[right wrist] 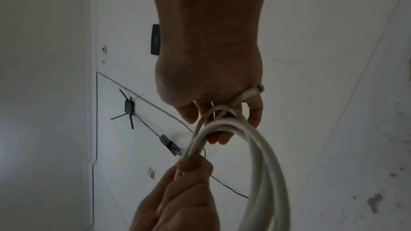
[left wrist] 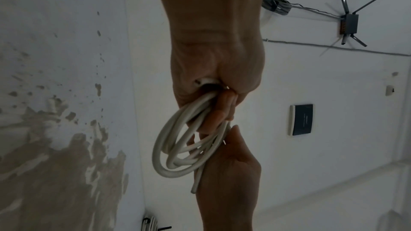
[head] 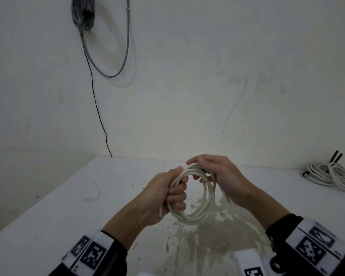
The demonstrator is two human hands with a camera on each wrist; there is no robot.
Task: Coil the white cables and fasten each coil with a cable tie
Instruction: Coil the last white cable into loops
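Above the stained white table (head: 48, 206), your left hand (head: 163, 194) and right hand (head: 225, 176) both grip a round coil of smooth white cable (head: 203, 208), fingers curled around its several loops.

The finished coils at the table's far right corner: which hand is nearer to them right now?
Right. The right hand grips the white cable coil on the side facing the finished coils; the left hand grips the coil's opposite side, farther away.
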